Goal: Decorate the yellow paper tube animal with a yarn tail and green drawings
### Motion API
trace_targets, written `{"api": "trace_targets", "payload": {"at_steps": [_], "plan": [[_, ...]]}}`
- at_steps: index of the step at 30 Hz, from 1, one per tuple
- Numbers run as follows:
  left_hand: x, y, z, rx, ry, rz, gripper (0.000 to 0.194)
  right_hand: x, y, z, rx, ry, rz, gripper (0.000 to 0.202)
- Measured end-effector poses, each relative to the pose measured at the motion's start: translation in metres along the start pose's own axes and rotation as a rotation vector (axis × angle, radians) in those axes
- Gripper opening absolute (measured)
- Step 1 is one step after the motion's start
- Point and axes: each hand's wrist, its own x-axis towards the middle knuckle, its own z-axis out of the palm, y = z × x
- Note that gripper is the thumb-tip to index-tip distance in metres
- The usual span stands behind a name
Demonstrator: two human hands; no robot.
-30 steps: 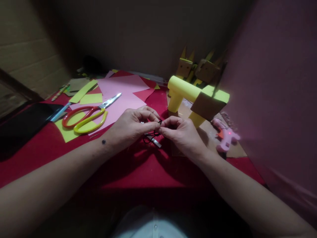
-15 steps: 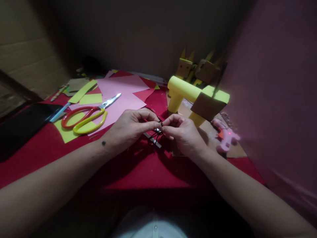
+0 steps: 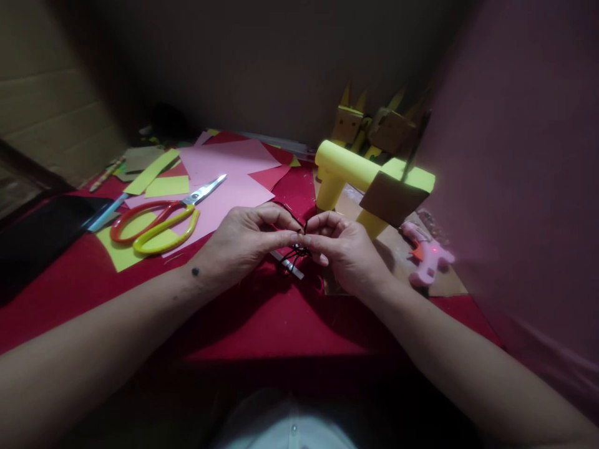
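Head view: dark wall (image 3: 262, 68) behind red table (image 3: 262, 333); scissors (image 3: 189, 201) on paper (image 3: 231, 198); left hand (image 3: 243, 240) and right hand (image 3: 353, 252) pinch black string (image 3: 296, 252).

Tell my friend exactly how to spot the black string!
Look at the red tabletop, where the left hand and right hand meet. The black string is pinched between them, its loops showing below. It's thin, dark and curly, unlike the straight, pale strip behind its loops.
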Motion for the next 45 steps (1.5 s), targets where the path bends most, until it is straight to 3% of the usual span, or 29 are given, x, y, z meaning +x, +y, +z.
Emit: {"api": "trace_targets", "payload": {"at_steps": [12,18,24,28,32,39,45], "plan": [[0.0004,-0.0062,0.0044,-0.109,-0.018,0.040,0.002,-0.0005,-0.0035,-0.0027,-0.031,-0.077,0.075,0.026],[-0.0004,-0.0081,0.0058,-0.199,-0.055,-0.084,0.028,-0.0001,-0.0040,-0.0051,-0.026,-0.138,0.103,0.021],[-0.0001,-0.0065,0.0049,-0.139,-0.023,-0.010,0.015,0.0006,-0.0054,-0.0060,-0.001,-0.132,0.086,0.014],[0.0012,-0.0053,0.0046,-0.073,0.003,0.048,0.011,0.0002,-0.0052,-0.0062,0.017,-0.177,0.099,0.020],[0.0004,-0.0049,0.0061,-0.137,-0.018,0.014,0.012,0.0011,-0.0021,-0.0060,0.031,-0.217,0.064,0.030],[0.0005,-0.0056,0.0052,-0.260,-0.049,-0.002,0.011,0.0036,-0.0013,-0.0051,0.073,-0.172,0.142,0.038],[0.0039,-0.0060,0.0005,-0.211,-0.077,0.026,0.011,0.0048,-0.0008,-0.0059,0.137,-0.179,0.172,0.037]]}}
